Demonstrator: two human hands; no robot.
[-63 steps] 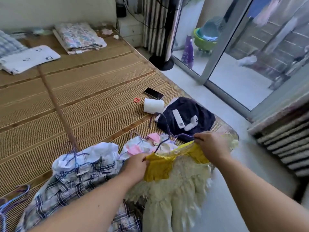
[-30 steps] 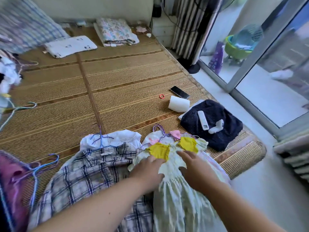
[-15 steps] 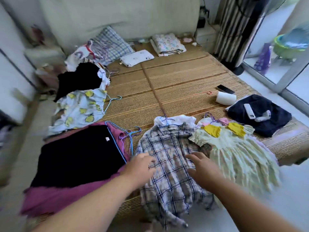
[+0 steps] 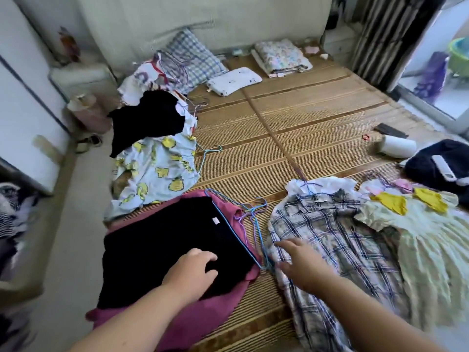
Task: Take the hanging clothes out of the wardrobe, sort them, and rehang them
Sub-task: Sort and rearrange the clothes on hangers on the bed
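Clothes on wire hangers lie in piles on a bamboo mat [image 4: 317, 128]. Nearest me at the left is a black garment [image 4: 157, 247] on top of a maroon one [image 4: 203, 316]. My left hand [image 4: 193, 270] rests on the black garment, fingers loosely curved. My right hand [image 4: 302, 260] reaches with spread fingers over the left edge of a plaid shirt [image 4: 337, 240], close to the blue and purple hangers [image 4: 251, 212]. A pale green dress with a yellow collar [image 4: 421, 229] lies to the right. Farther back are a light blue yellow-print garment [image 4: 157, 174] and another black garment [image 4: 147, 123].
A white roll [image 4: 398, 146], a phone [image 4: 389, 130], a red ring [image 4: 365, 136] and a dark navy cloth [image 4: 431, 161] with white objects lie at the right. Pillows [image 4: 193, 57] and folded bedding [image 4: 281, 58] sit at the back. A white wardrobe [image 4: 22, 102] stands at the left.
My view has swung left from the yellow-collared dress to the black and maroon pile. Both hands let go of the dress and moved left; the left hand now rests on the black garment.
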